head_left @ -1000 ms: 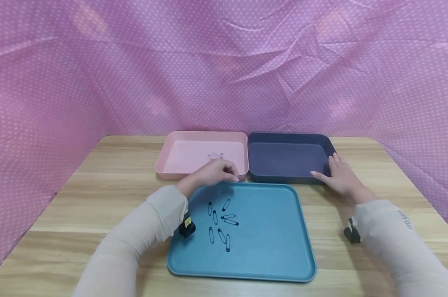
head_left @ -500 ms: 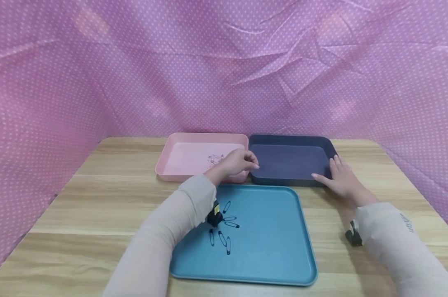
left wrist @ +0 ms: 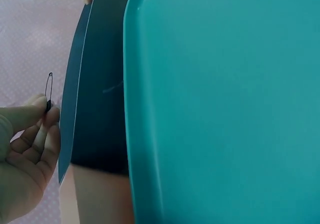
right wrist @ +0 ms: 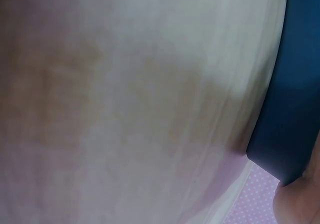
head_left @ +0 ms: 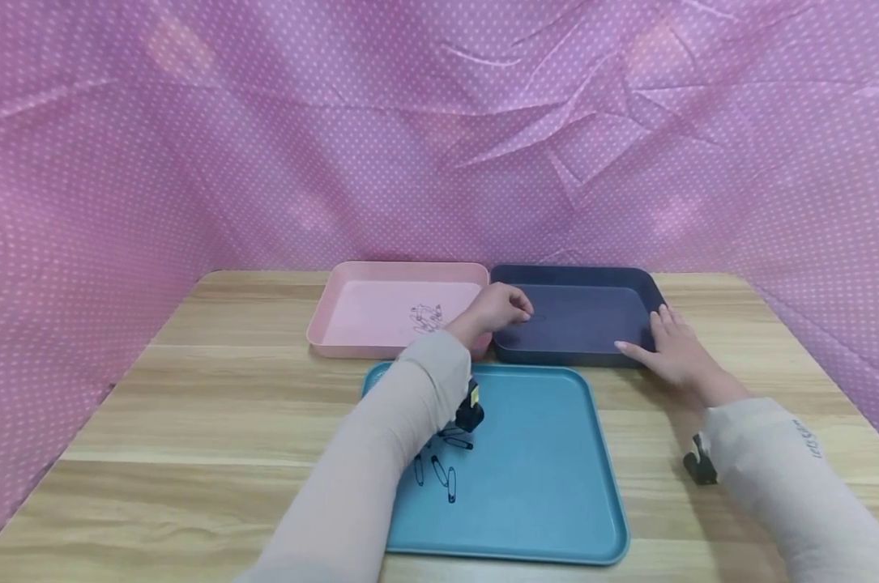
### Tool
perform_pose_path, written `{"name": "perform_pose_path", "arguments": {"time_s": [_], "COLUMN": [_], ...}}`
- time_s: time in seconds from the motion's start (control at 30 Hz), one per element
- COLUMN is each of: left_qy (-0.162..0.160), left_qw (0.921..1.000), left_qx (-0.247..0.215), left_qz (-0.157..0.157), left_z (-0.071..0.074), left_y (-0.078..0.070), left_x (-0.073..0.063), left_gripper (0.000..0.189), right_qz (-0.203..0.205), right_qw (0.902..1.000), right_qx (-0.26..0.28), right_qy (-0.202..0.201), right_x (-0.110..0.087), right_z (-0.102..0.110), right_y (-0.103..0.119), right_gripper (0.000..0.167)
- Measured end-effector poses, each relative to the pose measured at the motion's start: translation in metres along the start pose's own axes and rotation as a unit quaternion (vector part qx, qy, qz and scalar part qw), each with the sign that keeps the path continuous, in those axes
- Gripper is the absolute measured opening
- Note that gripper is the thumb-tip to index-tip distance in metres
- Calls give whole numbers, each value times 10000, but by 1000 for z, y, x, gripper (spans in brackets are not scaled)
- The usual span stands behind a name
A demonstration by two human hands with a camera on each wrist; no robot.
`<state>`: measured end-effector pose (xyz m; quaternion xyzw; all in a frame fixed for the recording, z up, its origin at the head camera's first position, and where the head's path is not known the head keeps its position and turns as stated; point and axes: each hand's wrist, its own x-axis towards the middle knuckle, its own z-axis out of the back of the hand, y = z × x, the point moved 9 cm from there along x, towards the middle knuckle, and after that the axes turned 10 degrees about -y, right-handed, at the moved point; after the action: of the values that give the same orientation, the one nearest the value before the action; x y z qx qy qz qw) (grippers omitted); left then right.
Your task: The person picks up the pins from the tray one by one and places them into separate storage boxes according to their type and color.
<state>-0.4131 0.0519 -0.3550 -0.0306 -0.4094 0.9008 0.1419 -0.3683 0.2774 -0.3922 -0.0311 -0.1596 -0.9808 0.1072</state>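
Over the left part of the dark blue tray [head_left: 588,316], my left hand [head_left: 496,308] pinches a safety pin [left wrist: 48,92] between thumb and index finger. In the left wrist view, the pin's loop end points up and its black end sits in the fingertips. My right hand [head_left: 676,350] rests on the dark blue tray's right front corner, fingers extended over the rim. Several safety pins [head_left: 451,484] lie on the teal tray [head_left: 534,478], partly hidden by the left forearm. A cluster of safety pins [head_left: 426,317] lies in the pink tray [head_left: 369,308].
The pink and dark blue trays stand side by side at the back, with the flat teal tray in front. All are on a wooden table [head_left: 191,405]. A pink dotted cloth [head_left: 439,146] hangs behind and at both sides. A black device [head_left: 470,411] is on the left wrist.
My left hand has moved right, from above the teal tray's back edge, past the pink tray, to over the dark blue tray. The right hand stays on the dark blue tray's corner.
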Motion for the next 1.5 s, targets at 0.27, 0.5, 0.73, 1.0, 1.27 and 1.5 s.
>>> {"name": "perform_pose_path", "arguments": {"time_s": [0.27, 0.5, 0.73, 1.0, 1.27, 1.5], "left_qy": [69, 74, -319, -880, -272, 99], "left_qw": [9982, 9962, 9918, 9832, 9866, 9916], "left_qx": [580, 854, 1192, 1489, 1535, 1157], "left_qz": [-147, -163, -319, -588, -481, -575], "left_z": [-20, -35, -105, -158, -99, -32], "left_y": [-7, -7, 73, 134, 64, -17], "left_x": [9, 13, 99, 168, 91, 0], "left_gripper": [11, 13, 12, 12, 6, 19], "right_qz": [-80, -59, -63, -105, -127, -80], "right_qw": [9999, 10000, 9999, 9999, 9999, 9999], "right_qx": [51, 48, 83, 6, 23, -9], "right_qy": [-35, -58, -67, -61, -56, -127], "right_x": [-1, 0, 1, 2, 0, 0], "right_z": [0, 0, 0, -1, -1, 0], "right_y": [-2, -1, -1, 0, 0, 1], "right_gripper": [95, 94, 94, 94, 95, 95]}}
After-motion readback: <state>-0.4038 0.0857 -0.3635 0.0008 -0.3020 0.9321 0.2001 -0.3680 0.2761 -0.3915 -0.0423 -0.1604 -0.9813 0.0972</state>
